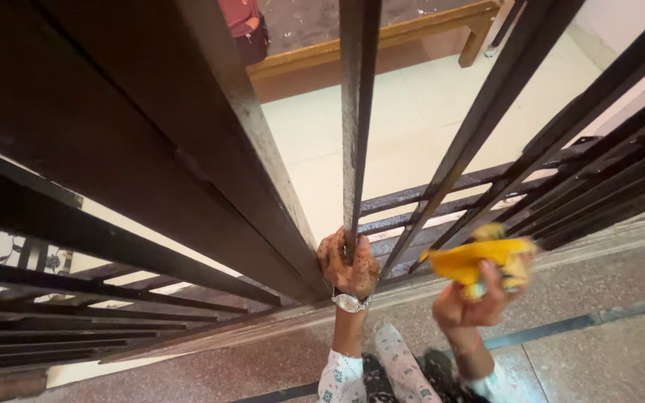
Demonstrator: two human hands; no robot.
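Gripping one vertical bar (354, 149) of a dark metal gate (188, 172), the left hand (348, 263) is wrapping its fingers tightly around the bar's lower end, a silver wristwatch (350, 302) showing below. Just beside it, the right hand (472, 298) is reaching upward and clutching a bunched yellow cloth (479, 257) against a neighbouring slanted bar (479, 142). Both forearms are rising over the speckled floor (599, 351).
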